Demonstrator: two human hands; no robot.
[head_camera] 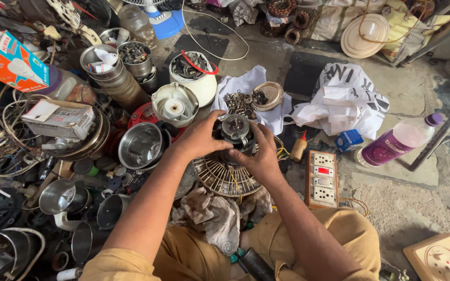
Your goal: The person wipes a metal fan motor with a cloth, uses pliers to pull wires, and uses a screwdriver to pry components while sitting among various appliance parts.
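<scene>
My knees in tan trousers (194, 255) are filling the near edge, a dirty rag (214, 216) lying between them. My left hand (200, 136) and right hand (260, 156) are both gripping a small motor (235, 130) over a round fan grille (225, 177); my fingers are hiding its sides. Far right, two white cloths; one cloth (246, 88) is holding screws. At left, four steel jars (141, 145) are lying jumbled.

Single head-worn view, looking steeply down, close over a cluttered workshop floor (391, 208)
</scene>
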